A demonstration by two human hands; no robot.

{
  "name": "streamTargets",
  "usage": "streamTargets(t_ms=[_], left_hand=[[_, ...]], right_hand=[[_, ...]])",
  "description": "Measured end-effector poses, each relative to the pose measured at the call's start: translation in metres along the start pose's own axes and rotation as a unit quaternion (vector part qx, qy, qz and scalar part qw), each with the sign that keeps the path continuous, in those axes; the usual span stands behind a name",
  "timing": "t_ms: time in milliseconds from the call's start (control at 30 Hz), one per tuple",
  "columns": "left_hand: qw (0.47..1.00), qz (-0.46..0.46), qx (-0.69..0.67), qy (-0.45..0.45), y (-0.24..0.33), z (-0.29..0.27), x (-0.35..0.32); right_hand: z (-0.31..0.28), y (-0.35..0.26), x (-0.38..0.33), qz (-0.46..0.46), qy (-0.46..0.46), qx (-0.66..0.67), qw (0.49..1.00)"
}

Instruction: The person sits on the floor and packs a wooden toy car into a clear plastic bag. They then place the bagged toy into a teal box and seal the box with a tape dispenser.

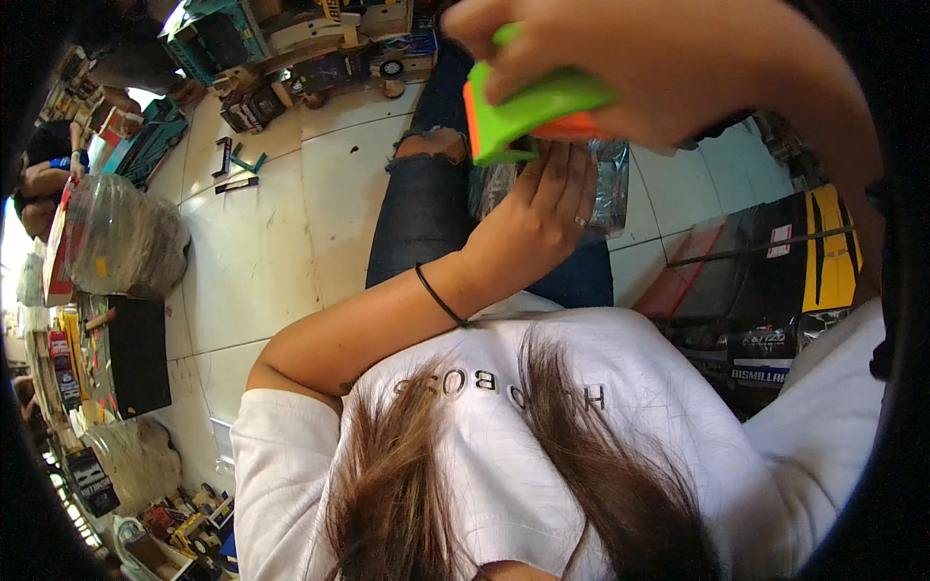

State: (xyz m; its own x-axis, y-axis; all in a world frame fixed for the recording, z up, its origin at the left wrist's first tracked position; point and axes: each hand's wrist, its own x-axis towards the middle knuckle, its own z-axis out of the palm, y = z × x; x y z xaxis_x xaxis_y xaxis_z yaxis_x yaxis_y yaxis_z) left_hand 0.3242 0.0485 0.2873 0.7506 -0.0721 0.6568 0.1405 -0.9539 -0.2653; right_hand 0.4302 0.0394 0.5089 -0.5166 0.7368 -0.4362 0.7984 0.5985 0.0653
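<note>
My right hand [620, 73] is closed round a green and orange tape dispenser [528, 111], tilted above my lap. My left hand [538, 213], with a black band at its wrist, lies with fingers stretched out just below the dispenser. It rests on a dark package in shiny clear plastic [610, 189], which sits over my legs. Both hands and the dispenser hide much of this package. Whether tape runs from the dispenser to it cannot be made out.
Wooden toy trucks [257, 102] stand at the back left on the tiled floor [257, 261]. Small dark brackets [237, 184] lie nearer. A large plastic-wrapped bundle [136, 237] is at the left, beside another person [53, 179]. Black and yellow panels [823, 242] stand at my right.
</note>
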Motion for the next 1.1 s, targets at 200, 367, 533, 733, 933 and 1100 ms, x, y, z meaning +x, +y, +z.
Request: streamTargets(t_ms=[200, 367, 533, 733, 933, 1100], left_hand=[[0.999, 0.045, -0.002, 0.025, 0.001, -0.001, -0.007], [0.997, 0.043, -0.048, 0.049, -0.003, -0.003, -0.013], [0.995, 0.049, -0.076, 0.034, -0.008, -0.004, -0.018], [0.996, 0.044, -0.074, 0.033, -0.013, -0.004, -0.022], [0.995, 0.053, -0.078, 0.018, -0.022, -0.009, -0.026], [0.990, 0.068, -0.117, 0.037, -0.021, -0.009, -0.021]], right_hand=[[0.042, -0.008, -0.045, 0.024, 0.195, -0.048, 0.979], [0.066, -0.004, -0.072, 0.048, 0.232, -0.041, 0.971], [0.082, -0.004, -0.101, 0.070, 0.230, -0.070, 0.968], [0.118, -0.020, -0.144, 0.148, 0.266, -0.070, 0.950], [0.167, -0.033, -0.174, 0.208, 0.290, -0.043, 0.933], [0.172, -0.034, -0.148, 0.261, 0.241, -0.017, 0.934]])
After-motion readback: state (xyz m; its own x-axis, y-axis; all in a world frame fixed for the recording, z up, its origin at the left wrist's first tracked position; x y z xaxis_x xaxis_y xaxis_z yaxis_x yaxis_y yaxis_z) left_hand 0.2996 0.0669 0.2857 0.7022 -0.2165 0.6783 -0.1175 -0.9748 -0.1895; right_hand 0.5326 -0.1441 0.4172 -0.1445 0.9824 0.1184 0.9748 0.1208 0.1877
